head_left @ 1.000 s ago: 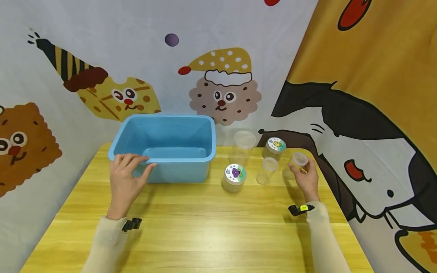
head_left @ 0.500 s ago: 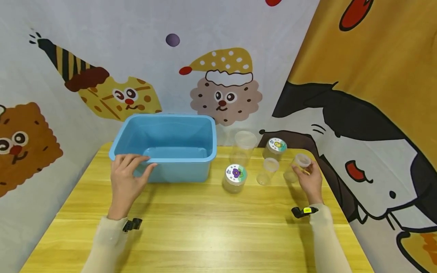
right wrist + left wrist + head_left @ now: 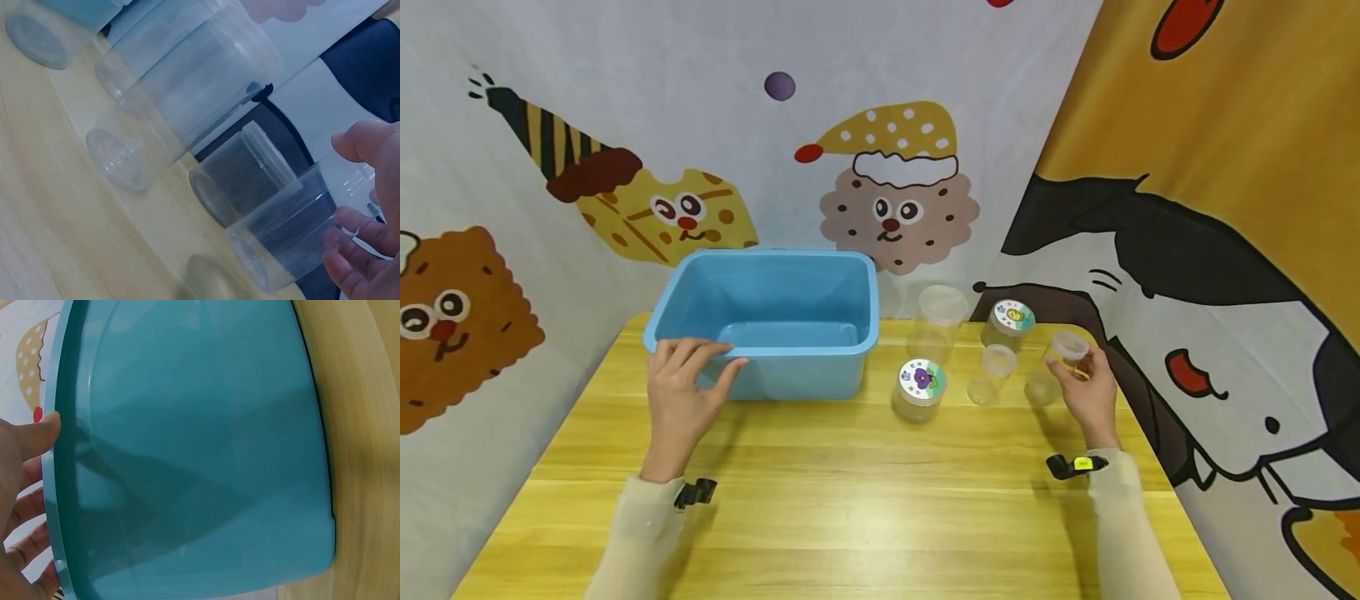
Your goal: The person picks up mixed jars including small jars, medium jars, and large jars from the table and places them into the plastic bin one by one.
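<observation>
My left hand (image 3: 687,392) rests at the front rim of a blue plastic basin (image 3: 805,375), fingers hooked over the edge. In the left wrist view the thumb lies on the rim's outer side, with the other fingers beyond it. My right hand (image 3: 1088,392) holds a clear plastic cup (image 3: 1043,383) near its open mouth, at the right end of a group of clear containers. The right wrist view shows fingers against that cup (image 3: 281,231), the thumb above its other side. Left of it stands another small clear cup (image 3: 992,375).
A lidded jar with a purple flower label (image 3: 919,392) stands right of the basin. Behind it is a taller clear container (image 3: 936,325). A jar with a yellow flower label (image 3: 1009,325) stands near the table's back edge, before the printed cloth (image 3: 910,50).
My right hand and the cup have shifted slightly to the right. The left hand stays at the basin's rim, and the head view has turned a little.
</observation>
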Available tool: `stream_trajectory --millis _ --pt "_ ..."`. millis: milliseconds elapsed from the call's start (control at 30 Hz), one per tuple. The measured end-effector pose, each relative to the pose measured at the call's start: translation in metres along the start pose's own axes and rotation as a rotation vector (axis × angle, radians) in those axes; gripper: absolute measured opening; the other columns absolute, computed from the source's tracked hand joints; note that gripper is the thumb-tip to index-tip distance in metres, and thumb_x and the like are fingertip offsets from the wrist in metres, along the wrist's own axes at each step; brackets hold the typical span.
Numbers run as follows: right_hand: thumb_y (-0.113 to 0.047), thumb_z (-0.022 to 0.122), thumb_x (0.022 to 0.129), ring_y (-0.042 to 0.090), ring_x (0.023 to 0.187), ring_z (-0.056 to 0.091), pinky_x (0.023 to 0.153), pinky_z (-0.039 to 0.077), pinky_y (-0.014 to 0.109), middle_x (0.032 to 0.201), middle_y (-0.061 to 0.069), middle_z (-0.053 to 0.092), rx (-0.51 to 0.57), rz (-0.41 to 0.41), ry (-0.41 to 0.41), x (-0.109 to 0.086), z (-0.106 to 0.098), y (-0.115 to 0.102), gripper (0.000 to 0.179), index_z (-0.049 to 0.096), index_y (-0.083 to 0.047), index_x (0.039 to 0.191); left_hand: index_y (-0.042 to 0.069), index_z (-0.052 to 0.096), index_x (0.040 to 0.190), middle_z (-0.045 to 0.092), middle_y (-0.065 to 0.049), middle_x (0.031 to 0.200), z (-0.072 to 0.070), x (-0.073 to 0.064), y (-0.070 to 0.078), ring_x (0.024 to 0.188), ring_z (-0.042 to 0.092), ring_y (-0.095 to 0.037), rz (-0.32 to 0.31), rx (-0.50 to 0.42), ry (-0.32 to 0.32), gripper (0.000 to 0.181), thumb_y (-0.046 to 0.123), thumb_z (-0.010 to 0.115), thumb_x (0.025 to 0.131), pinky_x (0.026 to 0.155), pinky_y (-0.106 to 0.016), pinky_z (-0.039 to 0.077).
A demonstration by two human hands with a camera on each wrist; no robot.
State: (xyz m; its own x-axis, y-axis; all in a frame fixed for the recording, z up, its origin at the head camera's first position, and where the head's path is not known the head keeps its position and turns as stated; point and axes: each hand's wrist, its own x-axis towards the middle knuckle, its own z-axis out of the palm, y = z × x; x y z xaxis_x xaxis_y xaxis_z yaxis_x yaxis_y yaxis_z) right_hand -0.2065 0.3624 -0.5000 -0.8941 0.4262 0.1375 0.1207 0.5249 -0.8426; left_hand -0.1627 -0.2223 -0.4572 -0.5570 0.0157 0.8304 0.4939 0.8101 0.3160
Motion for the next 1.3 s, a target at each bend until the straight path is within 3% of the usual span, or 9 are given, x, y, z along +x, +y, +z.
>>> stream_trajectory --millis 133,333,600,700,867,1133,1300 --pt "-0.044 0.074 0.093 0.020 0.119 0.056 0.101 0.047 0.031 0.132 0.005 0.057 -0.001 -0.021 -0.004 -0.002 -0.001 -0.006 0.068 0.047 -0.018 0.150 0.003 0.079 0.100 0.072 -0.016 0.095 0.001 0.001 -0.001 0.086 0.050 -0.039 0.010 0.001 0.003 0.033 0.018 0.092 0.073 0.078 -0.052 0.035" --pt "-0.043 0.073 0.094 0.023 0.124 0.056 0.107 0.047 0.040 0.139 0.008 0.056 0.011 -0.044 -0.037 -0.006 -0.004 -0.016 0.070 0.044 -0.017 0.153 0.004 0.079 0.101 0.072 -0.016 0.094 0.002 0.001 -0.002 0.085 0.050 -0.038 0.020 0.001 0.010 0.033 0.018 0.092 0.073 0.078 -0.051 0.035" --pt "-0.041 0.076 0.093 0.023 0.124 0.054 0.104 0.046 0.036 0.140 0.009 0.057 0.013 -0.058 -0.031 -0.009 -0.010 -0.033 0.070 0.045 -0.020 0.153 0.005 0.080 0.101 0.071 -0.015 0.093 0.003 0.001 -0.002 0.084 0.050 -0.038 0.017 -0.012 0.013 0.032 0.019 0.092 0.074 0.078 -0.050 0.035" --pt "-0.039 0.076 0.093 0.024 0.125 0.053 0.107 0.045 0.040 0.142 0.010 0.056 0.018 -0.073 -0.035 -0.011 -0.011 -0.040 0.070 0.045 -0.020 0.154 0.005 0.080 0.101 0.071 -0.015 0.092 0.002 0.001 -0.002 0.084 0.050 -0.038 0.022 -0.010 0.009 0.033 0.031 0.087 0.082 0.078 -0.050 0.036" --pt "-0.037 0.076 0.093 0.023 0.124 0.054 0.108 0.046 0.042 0.141 0.011 0.058 0.022 -0.121 -0.041 -0.012 -0.006 -0.050 0.069 0.047 -0.020 0.153 0.004 0.079 0.100 0.070 -0.015 0.089 -0.003 0.002 -0.003 0.083 0.049 -0.038 0.028 0.000 0.017 0.048 0.052 0.071 0.094 0.078 -0.049 0.035" --pt "-0.035 0.077 0.093 0.019 0.119 0.055 0.102 0.048 0.034 0.136 0.010 0.061 0.011 -0.188 -0.019 -0.011 -0.002 -0.066 0.066 0.050 -0.021 0.151 0.004 0.079 0.100 0.069 -0.015 0.087 -0.005 0.004 -0.003 0.081 0.048 -0.037 0.025 -0.002 0.003 0.044 0.047 0.075 0.092 0.075 -0.049 0.034" --pt "-0.034 0.079 0.092 0.015 0.118 0.055 0.103 0.049 0.036 0.137 0.010 0.061 0.000 -0.218 -0.032 -0.011 -0.004 -0.073 0.067 0.050 -0.020 0.151 0.004 0.079 0.099 0.069 -0.015 0.087 -0.001 0.002 -0.001 0.082 0.048 -0.036 0.018 -0.005 0.005 0.050 0.053 0.070 0.094 0.076 -0.048 0.034"
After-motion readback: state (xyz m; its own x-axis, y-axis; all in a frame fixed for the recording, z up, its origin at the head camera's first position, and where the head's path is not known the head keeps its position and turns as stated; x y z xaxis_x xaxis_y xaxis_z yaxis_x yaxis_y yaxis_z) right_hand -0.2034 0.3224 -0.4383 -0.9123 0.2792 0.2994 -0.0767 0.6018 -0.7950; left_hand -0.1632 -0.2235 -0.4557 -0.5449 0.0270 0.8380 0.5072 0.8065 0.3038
